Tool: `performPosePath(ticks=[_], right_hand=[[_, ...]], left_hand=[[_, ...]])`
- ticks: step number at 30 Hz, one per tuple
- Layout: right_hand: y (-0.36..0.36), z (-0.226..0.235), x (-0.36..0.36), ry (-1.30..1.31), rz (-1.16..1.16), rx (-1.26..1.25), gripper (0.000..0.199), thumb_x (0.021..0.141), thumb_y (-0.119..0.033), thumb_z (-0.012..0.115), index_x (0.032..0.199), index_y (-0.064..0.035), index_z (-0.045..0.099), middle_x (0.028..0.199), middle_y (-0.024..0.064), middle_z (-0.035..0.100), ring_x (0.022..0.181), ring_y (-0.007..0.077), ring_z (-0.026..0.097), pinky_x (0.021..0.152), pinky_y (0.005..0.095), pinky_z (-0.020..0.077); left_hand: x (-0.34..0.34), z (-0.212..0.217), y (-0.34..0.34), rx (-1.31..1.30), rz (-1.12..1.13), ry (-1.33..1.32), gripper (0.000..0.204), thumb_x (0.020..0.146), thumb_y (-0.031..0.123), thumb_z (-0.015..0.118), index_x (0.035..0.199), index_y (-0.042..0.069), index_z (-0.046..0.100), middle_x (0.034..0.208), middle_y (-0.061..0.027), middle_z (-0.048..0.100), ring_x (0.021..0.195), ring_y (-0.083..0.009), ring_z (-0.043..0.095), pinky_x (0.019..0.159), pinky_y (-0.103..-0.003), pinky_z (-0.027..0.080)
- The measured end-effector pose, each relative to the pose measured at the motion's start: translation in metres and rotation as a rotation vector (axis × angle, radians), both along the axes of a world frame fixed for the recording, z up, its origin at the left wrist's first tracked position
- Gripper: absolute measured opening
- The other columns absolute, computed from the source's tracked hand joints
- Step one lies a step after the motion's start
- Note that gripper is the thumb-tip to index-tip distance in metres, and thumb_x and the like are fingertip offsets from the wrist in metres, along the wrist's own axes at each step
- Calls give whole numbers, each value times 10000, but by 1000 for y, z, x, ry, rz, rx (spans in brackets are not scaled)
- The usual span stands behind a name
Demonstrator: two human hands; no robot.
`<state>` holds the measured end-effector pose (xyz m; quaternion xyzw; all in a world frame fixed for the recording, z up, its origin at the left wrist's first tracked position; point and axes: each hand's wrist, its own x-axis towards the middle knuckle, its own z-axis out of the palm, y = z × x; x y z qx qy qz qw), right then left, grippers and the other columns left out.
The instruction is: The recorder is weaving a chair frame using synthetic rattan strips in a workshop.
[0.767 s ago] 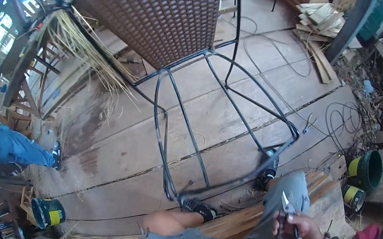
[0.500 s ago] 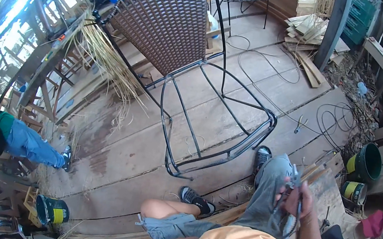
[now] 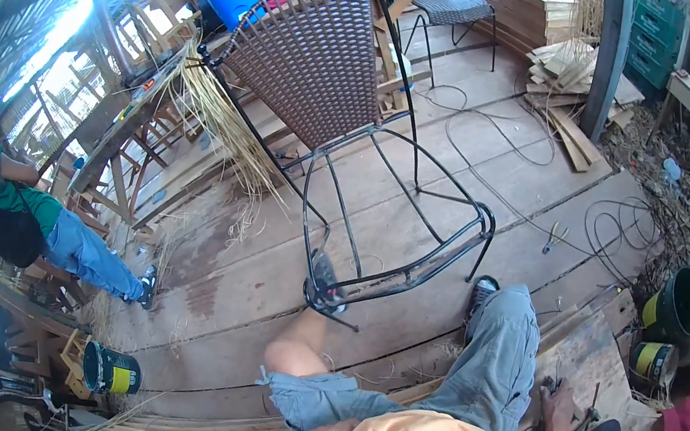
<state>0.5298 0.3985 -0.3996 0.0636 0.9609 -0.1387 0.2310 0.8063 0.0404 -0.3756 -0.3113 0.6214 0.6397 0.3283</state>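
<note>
Right hand, four o'clock, at desk, near dark tool; fingers: cannot tell. Chair, twelve o'clock. Step, seemingly: tool handling; next calls for sure grip.

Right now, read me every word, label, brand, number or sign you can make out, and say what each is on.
None I can quote; all too small or blurred to read.
Blue cooler: small label.
Green crates: faint lettering.
Green bucket at left: yellow label.
Larger bucket at right: yellow label.
Smaller bucket at right: yellow label.
</note>
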Motion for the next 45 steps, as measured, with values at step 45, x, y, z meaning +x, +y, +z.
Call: performPosePath(ticks=[45], right_hand=[[-116,-396,-488,287,-125,-23,722,770,-275,599,1349,-26,247,1118,264,531,1062,418,489,905,439,388]], left_hand=[[-218,-154,10,332,33,-414,362,885,353,504,1024,20,541,938,-63,574,875,-165,528,805,-309,403]])
